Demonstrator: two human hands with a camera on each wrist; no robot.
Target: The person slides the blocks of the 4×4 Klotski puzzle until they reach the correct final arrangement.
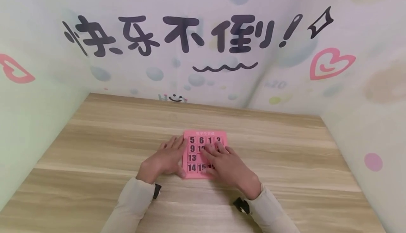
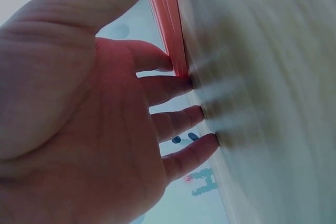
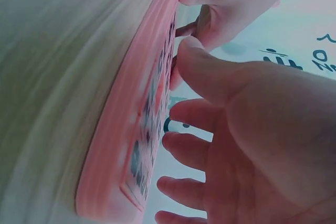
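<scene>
A pink sliding number puzzle point(image 1: 222, 133) lies flat on the wooden table, with black-numbered tiles such as 5, 6, 9, 13, 14 and 15 showing. To the right of tile 13 a pink gap point(image 1: 201, 158) shows. My left hand point(image 1: 168, 158) rests along the puzzle's left side, thumb at the near corner and fingers extended. In the left wrist view its fingertips point(image 2: 210, 141) reach down to the table beside the pink frame point(image 2: 170, 30). My right hand point(image 1: 228, 166) is over the right-hand tiles, fingers loosely spread, hiding several numbers. Its thumb point(image 3: 191, 69) is close to the tile faces.
The wood-grain table point(image 1: 127, 120) extends around the puzzle. Behind it stands a white printed backdrop point(image 1: 190, 81) with black characters, hearts and bubbles, continuing along both sides. Dark bands point(image 1: 242, 204) show at both light sleeves point(image 1: 269, 212).
</scene>
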